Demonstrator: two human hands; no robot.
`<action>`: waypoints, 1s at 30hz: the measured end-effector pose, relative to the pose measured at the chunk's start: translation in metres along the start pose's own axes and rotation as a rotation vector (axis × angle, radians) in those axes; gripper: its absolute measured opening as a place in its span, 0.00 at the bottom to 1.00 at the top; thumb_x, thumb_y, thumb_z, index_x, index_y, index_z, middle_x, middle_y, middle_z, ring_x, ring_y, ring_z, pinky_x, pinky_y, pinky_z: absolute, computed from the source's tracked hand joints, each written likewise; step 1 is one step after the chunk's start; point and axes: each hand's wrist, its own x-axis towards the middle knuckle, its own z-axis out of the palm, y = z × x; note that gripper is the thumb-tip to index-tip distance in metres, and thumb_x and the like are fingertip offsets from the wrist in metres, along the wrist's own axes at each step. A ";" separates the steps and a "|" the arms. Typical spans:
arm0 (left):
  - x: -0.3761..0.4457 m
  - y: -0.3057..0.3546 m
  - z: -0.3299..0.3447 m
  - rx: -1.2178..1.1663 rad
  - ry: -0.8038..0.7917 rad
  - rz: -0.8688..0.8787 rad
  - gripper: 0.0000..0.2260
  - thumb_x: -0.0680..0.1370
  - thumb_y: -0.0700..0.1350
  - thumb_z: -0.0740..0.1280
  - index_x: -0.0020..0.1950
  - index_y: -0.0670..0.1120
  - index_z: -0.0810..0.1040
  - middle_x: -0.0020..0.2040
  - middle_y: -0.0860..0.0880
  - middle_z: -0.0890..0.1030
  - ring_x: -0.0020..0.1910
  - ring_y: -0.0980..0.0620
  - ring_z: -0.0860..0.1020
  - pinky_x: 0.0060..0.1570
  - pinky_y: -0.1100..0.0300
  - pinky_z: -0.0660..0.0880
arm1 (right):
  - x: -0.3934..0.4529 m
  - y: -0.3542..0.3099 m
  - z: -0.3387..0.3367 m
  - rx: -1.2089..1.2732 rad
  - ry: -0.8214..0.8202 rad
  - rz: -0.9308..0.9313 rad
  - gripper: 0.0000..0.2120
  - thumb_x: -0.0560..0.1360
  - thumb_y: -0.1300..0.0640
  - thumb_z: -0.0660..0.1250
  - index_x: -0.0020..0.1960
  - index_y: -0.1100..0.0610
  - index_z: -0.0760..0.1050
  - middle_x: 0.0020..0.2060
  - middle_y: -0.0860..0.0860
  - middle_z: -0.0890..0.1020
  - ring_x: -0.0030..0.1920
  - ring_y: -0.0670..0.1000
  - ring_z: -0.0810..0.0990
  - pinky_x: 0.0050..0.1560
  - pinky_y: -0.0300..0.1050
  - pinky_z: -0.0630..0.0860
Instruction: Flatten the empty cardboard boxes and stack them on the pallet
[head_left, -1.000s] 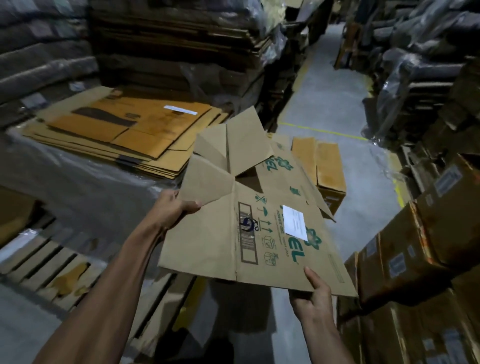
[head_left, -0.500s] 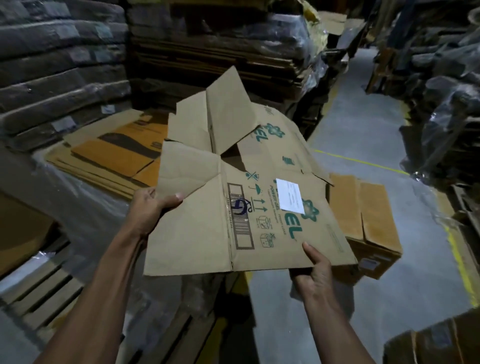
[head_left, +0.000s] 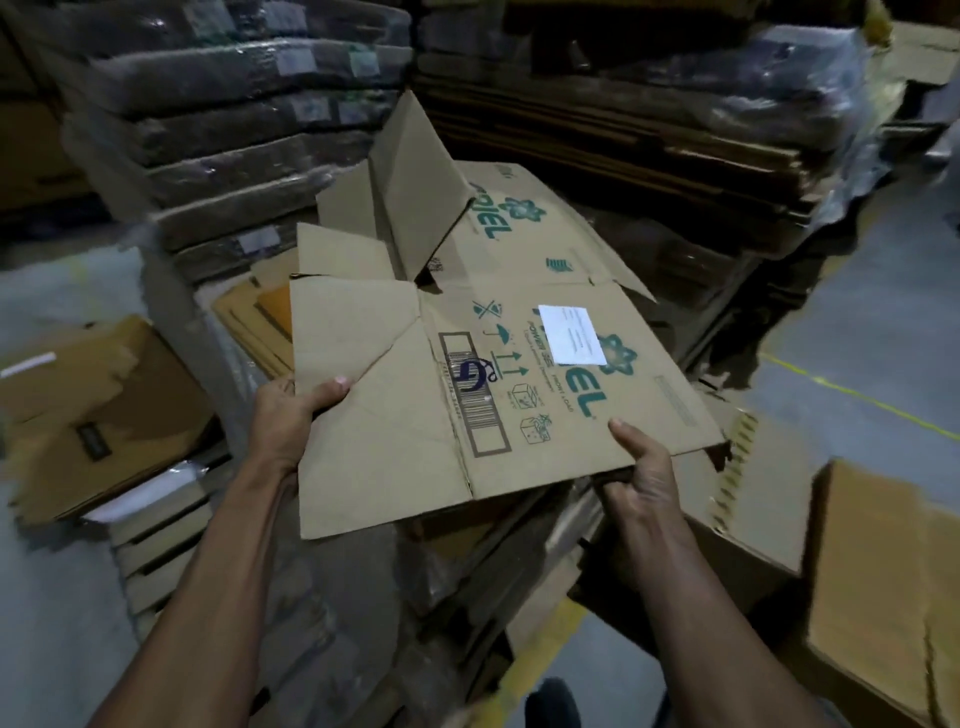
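I hold a flattened brown cardboard box (head_left: 467, 374) with green print, a barcode and a white label, nearly level in front of me. Its far flaps stick up and are partly unfolded. My left hand (head_left: 291, 415) grips its left edge, thumb on top. My right hand (head_left: 641, 467) grips its near right edge, thumb on top and fingers underneath. Under and beyond the box lies a stack of flattened cartons (head_left: 249, 322), mostly hidden by the box. A wooden pallet (head_left: 156, 551) shows at the lower left.
Wrapped bundles (head_left: 234, 130) are stacked high at the back left, and wrapped flat cardboard piles (head_left: 675, 104) at the back right. Closed brown boxes sit at the left (head_left: 98, 410) and at the lower right (head_left: 883, 582). Grey floor with a yellow line (head_left: 857, 395) lies to the right.
My view has swung left, so the stacks now fill the background. The box has been carried left over the stack of flattened cartons, and both hands keep their grip.
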 end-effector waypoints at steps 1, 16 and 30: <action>0.010 -0.003 0.005 -0.012 0.031 0.002 0.04 0.74 0.37 0.73 0.47 0.43 0.83 0.40 0.52 0.86 0.38 0.51 0.83 0.39 0.59 0.78 | 0.019 -0.004 0.012 -0.022 -0.029 0.025 0.19 0.73 0.72 0.64 0.61 0.60 0.77 0.50 0.59 0.86 0.46 0.59 0.86 0.46 0.61 0.83; 0.109 -0.115 0.139 -0.088 0.380 -0.648 0.05 0.80 0.39 0.68 0.48 0.37 0.76 0.51 0.38 0.81 0.44 0.40 0.79 0.47 0.45 0.76 | 0.296 -0.009 0.037 -0.666 0.164 0.420 0.12 0.75 0.62 0.69 0.58 0.63 0.76 0.50 0.62 0.85 0.49 0.62 0.84 0.58 0.61 0.79; 0.155 -0.121 0.165 0.069 0.689 -0.498 0.12 0.79 0.44 0.71 0.57 0.38 0.77 0.47 0.44 0.80 0.41 0.46 0.78 0.38 0.57 0.74 | 0.330 0.010 0.091 -0.818 0.081 0.387 0.14 0.76 0.66 0.71 0.59 0.64 0.73 0.49 0.63 0.82 0.44 0.60 0.83 0.40 0.60 0.84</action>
